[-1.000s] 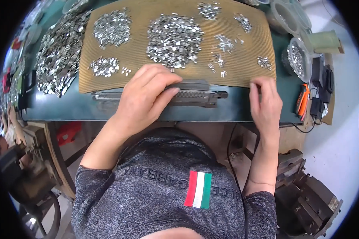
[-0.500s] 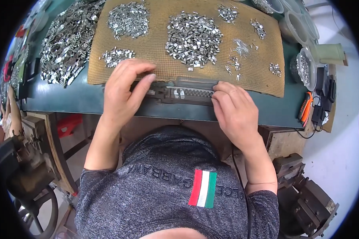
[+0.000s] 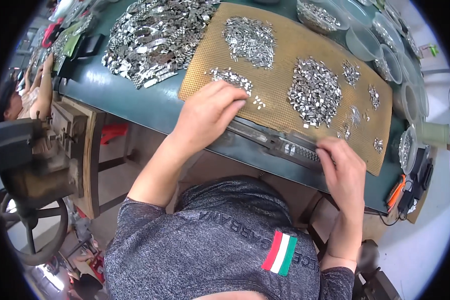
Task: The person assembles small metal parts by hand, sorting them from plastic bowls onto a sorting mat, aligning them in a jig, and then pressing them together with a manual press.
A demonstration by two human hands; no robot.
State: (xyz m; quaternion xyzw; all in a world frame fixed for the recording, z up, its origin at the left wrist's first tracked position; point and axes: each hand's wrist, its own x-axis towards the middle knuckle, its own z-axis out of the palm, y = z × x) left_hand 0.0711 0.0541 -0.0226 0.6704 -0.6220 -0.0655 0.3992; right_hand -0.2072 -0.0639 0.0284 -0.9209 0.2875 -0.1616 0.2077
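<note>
My left hand [image 3: 207, 114] hovers at the near edge of the mat, its thumb and forefinger brought together beside a small heap of tiny metal pieces [image 3: 233, 77]. Whether anything is pinched there is hidden. A few loose pieces [image 3: 258, 102] lie just right of its fingertips. Along the bench's front edge runs a long dark metal jig [image 3: 255, 134], with a few shiny pieces [image 3: 289, 148] sitting at the left of its toothed channel. My right hand [image 3: 346, 167] grips the jig's right end between thumb and fingers.
On the tan textured mat [image 3: 280, 45] lie a pin heap [image 3: 250, 42], a large heap of metal links [image 3: 315, 92] and smaller heaps. Linked metal strips [image 3: 150, 42] are piled at far left. Plastic bowls [image 3: 362, 42] line the right; orange-handled pliers [image 3: 396, 191] lie below. Another person [image 3: 22, 100] works at left.
The view has turned, so the bench now slants down to the right. My left fingertips have closed together beside the small heap, where a few pieces now lie apart. My right hand stays at the jig.
</note>
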